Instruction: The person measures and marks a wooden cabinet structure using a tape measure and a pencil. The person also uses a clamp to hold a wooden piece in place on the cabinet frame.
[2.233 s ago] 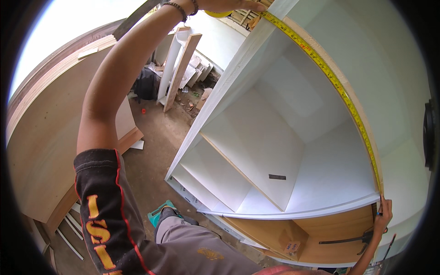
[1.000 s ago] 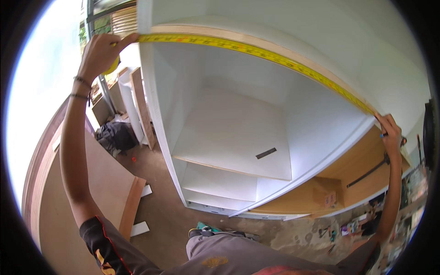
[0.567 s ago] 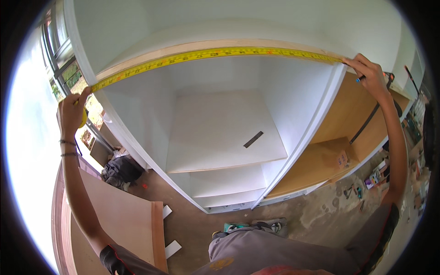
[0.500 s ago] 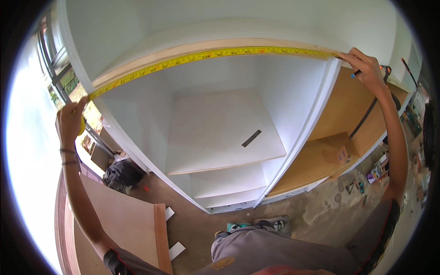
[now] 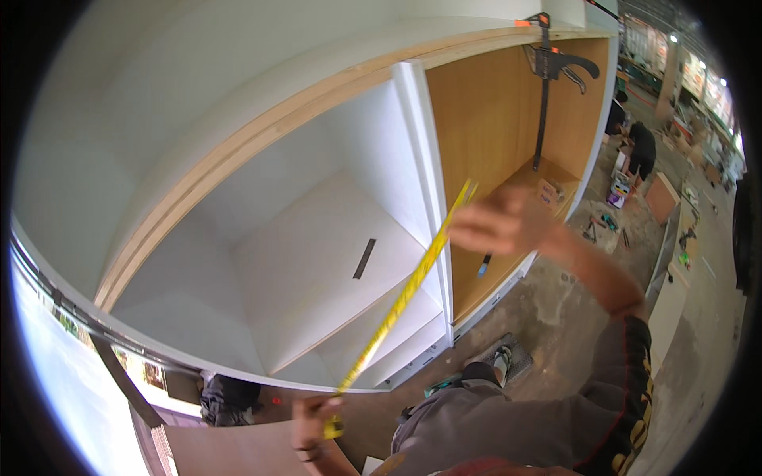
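A yellow measuring tape (image 5: 401, 297) runs slantwise in front of a large white cabinet (image 5: 262, 151). My left hand (image 5: 313, 424) is low in the view and grips the tape's case end. Higher up, my right hand (image 5: 500, 226), blurred, pinches the tape's far end near the white upright divider (image 5: 429, 182). Both hands are off the cabinet's top edge. A white shelf (image 5: 317, 278) with a small dark strip on it lies behind the tape.
A wood-coloured compartment (image 5: 508, 135) on the right holds a black bar clamp (image 5: 548, 71) with orange tips. A person crouches on the floor at the far right (image 5: 639, 151) among boards and tools. A dark bag (image 5: 226, 397) lies by a wooden panel (image 5: 238, 448) below.
The tape was stretched along the cabinet's top edge; now both hands have dropped and come closer together, the tape is shorter and slanted, and the view has swung right.
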Demonstrator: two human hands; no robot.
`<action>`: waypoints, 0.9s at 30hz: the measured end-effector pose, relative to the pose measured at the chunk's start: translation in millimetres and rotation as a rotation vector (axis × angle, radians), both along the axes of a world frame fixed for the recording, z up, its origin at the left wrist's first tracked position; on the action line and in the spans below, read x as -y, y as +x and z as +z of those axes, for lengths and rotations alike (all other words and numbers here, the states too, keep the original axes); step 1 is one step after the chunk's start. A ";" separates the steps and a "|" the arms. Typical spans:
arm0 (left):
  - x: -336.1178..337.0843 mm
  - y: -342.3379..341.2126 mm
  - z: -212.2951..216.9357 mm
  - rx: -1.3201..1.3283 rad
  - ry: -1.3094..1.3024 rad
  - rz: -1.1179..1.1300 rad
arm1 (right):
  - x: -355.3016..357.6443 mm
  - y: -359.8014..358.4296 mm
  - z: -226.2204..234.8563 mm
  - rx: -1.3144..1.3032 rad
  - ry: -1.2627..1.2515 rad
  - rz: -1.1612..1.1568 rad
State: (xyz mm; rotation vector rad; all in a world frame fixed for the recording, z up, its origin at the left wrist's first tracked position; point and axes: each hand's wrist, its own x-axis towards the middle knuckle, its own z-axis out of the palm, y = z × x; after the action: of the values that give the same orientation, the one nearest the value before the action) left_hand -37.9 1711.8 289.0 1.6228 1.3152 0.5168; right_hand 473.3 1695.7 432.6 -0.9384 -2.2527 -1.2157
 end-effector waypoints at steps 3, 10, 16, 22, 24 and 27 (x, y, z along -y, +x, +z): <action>7.0 59.8 -108.2 0.218 -0.257 -0.213 | 3.7 -35.0 -87.8 -0.121 -0.255 0.071; -19.6 118.1 -162.4 0.180 -0.662 -0.498 | 41.1 -105.2 -225.8 -0.571 -0.814 0.138; -47.9 68.2 -301.2 -0.074 -0.400 -0.715 | 70.6 -156.2 -308.2 -1.282 -0.963 -0.042; -4.6 17.0 -399.8 -0.188 -0.344 -0.643 | 86.5 -147.1 -335.1 -1.503 -1.043 -0.021; 3.1 18.8 -401.5 -0.142 -0.385 -0.587 | 85.7 -134.2 -347.5 -1.475 -0.975 -0.082; 17.6 13.6 -410.1 0.070 -0.740 -0.109 | 79.5 -123.7 -350.0 -1.440 -0.954 -0.179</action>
State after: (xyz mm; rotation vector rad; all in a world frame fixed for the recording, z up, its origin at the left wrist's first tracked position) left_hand -24.4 1694.2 -121.1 1.0363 1.1646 -0.0002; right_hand 349.6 1616.1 82.7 -1.5780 -1.3446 0.6224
